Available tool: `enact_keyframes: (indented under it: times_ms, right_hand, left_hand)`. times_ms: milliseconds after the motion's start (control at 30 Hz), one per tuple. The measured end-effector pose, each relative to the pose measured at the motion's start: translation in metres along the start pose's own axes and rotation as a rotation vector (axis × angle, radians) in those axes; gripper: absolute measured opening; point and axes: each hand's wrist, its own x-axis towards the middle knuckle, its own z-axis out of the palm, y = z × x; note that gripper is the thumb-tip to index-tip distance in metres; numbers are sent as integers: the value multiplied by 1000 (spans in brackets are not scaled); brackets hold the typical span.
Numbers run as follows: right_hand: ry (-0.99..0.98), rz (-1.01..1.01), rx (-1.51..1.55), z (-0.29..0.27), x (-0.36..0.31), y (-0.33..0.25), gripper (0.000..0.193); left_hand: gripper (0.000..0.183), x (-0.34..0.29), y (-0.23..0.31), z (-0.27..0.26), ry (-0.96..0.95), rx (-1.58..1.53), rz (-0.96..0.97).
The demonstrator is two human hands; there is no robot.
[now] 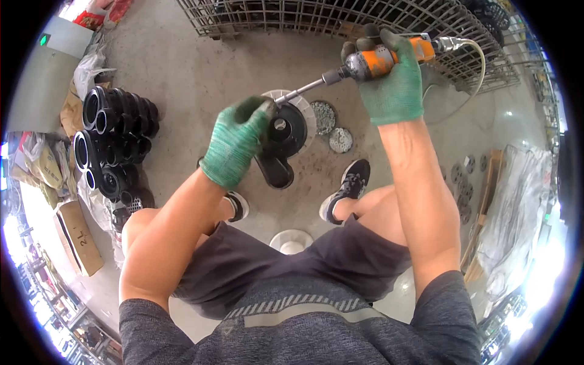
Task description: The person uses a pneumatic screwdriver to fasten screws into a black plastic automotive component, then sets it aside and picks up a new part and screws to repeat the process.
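My right hand (392, 85), in a green work glove with dark fingers, grips an orange and grey air screwdriver (380, 61). Its long socket shaft (304, 89) slants down and left to my left hand (237, 137). That gloved hand is closed, with thumb and fingers pinched together right at the socket's tip. What lies between the fingertips is too small to make out. Under the tip sits a black plastic housing (295, 131) with a round body, a hole in the middle and a short arm pointing toward me. It rests on a pale ribbed round base (311, 125).
Two round containers of small metal fasteners, a larger one (323, 115) and a smaller one (340, 140), stand right of the base. Stacked black housings (115, 137) are at left. A wire cage (274, 18) lies beyond; an air hose (483, 67) loops at right.
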Motion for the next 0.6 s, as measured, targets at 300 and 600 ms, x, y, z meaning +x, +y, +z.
enact_keyframes:
  times_ms: [300,600]
  right_hand:
    - [-69,-8,-290,-8,-2,30,27]
    - [-153,-33,-338,-12,3,37,25]
  left_hand:
    - [27,55,-12,-25,-39,982,386]
    - [27,73,-22,-20,4,1101,349]
